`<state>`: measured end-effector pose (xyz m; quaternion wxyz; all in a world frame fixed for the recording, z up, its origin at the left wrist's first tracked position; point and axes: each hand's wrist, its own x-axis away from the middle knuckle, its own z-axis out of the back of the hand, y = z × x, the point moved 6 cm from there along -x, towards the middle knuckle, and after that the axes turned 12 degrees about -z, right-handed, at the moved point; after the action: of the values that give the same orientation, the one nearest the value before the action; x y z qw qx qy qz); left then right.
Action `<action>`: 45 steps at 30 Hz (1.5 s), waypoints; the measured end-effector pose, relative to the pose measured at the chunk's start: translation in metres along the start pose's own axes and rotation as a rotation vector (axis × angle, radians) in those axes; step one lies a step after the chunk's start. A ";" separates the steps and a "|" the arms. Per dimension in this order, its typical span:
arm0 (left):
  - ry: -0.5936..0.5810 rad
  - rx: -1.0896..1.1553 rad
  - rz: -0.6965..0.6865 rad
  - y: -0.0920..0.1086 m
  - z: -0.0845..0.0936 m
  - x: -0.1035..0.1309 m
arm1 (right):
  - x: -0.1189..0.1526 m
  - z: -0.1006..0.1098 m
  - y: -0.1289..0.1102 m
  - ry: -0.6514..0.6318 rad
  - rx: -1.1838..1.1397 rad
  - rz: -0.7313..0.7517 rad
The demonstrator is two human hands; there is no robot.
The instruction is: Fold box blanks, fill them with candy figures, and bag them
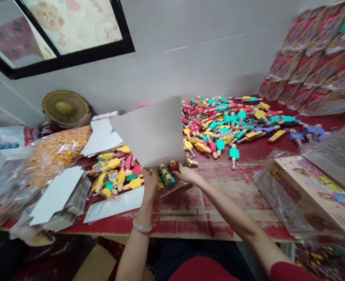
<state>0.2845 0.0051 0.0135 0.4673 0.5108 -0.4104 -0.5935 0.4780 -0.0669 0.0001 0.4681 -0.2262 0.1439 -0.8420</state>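
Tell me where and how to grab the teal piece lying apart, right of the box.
Pinch the teal piece by the sides of its broad body, the right hand coming from the near side. That looks best: its narrower clear stem lies nearest, with the pile behind.

Red tbl (225, 203) w/ toys (219, 119), wht cartons (58, 191), bag (62, 154)

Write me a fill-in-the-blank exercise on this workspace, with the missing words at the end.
1. Between the left hand and right hand, only the ____ one has a bracelet on its wrist.
2. The open box has its large flap ____ rather than lowered.
3. The stack of wrapped packages stands on the picture's ____ side.
4. The dark frame on the wall is coloured ____.

Missing words: left; raised; right; black.
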 end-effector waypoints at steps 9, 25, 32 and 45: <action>0.043 -0.037 0.051 -0.006 0.006 0.001 | -0.117 0.110 0.132 0.342 0.075 -0.427; 0.035 -0.017 0.114 -0.009 0.003 0.005 | 0.046 0.118 0.148 0.378 -0.190 -0.008; 0.049 0.052 0.055 -0.001 0.000 0.005 | 0.070 0.108 0.036 0.191 0.004 0.323; 0.040 -0.101 -0.066 -0.005 -0.001 0.000 | 0.039 0.066 0.003 0.042 0.477 0.274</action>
<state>0.2849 0.0060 0.0084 0.4809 0.5114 -0.3535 -0.6183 0.4962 -0.1042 0.0649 0.6146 -0.0704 -0.0195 -0.7854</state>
